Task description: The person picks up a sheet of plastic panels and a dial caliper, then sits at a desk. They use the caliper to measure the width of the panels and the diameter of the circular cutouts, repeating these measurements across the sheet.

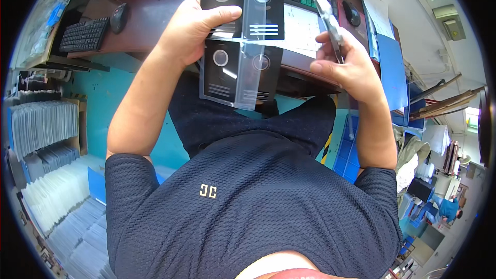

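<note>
My left hand (189, 30) grips the left edge of a sheet of black panels (219, 67), its thumb lying across the front. Each panel bears a ringed circle and short pale lines, and glossy clear film runs down the sheet's middle. To the right, my right hand (350, 67) holds a slim silvery-grey object (330, 23) between thumb and fingers. It stands nearly edge-on and apart from the sheet, so its exact kind does not show.
A brown desk (150, 5) carries a black keyboard (84, 34), a mouse (119, 18) and, at right, another mouse (351, 14). White paper (302, 26) lies behind the sheet. A blue folder (392, 72) hangs at the desk's right edge. Stacked sheets (44, 126) fill the left side.
</note>
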The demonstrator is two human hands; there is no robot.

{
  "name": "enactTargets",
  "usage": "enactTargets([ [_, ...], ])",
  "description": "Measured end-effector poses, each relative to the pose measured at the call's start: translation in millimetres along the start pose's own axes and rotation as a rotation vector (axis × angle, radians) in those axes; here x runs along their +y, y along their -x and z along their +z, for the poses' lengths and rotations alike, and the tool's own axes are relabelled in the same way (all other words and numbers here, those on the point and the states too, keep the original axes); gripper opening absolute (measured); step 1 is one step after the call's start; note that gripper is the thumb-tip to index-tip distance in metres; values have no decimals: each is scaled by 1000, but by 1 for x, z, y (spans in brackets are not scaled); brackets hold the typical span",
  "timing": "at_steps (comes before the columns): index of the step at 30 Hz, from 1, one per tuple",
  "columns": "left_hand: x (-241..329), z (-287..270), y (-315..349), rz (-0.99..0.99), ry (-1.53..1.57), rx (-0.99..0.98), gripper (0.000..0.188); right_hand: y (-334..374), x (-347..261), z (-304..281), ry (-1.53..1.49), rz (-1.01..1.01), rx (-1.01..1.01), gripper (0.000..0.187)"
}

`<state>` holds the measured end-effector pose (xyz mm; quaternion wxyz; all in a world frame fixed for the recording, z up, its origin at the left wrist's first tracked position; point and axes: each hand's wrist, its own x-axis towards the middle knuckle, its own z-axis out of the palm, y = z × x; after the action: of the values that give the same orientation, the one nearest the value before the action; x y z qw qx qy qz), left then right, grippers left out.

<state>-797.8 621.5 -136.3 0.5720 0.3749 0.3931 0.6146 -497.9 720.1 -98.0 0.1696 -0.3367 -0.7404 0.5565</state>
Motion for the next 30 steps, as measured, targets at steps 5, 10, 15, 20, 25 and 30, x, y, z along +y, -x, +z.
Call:
enactTargets([
  [5, 15, -8, -3, 10, -53, -50, 22, 19, 8, -4, 105, -160, 30, 45],
  [10, 23, -14, -14, 50, -183, -32, 28, 28, 1, -6, 500, -284, 125, 43],
  [15, 23, -14, -19, 99, -222, -9, 26, 29, 1, -3, 728, -473, 176, 42],
  [20, 18, -16, -21, 80, -194, -16, 26, 27, 3, -1, 783, -482, 156, 42],
  [25, 16, -9, -21, 83, -156, -9, 25, 27, 4, -1, 814, -496, 148, 42],
  [30, 14, -8, -21, 81, -147, -32, 26, 27, 2, 0, 801, -485, 138, 41],
])
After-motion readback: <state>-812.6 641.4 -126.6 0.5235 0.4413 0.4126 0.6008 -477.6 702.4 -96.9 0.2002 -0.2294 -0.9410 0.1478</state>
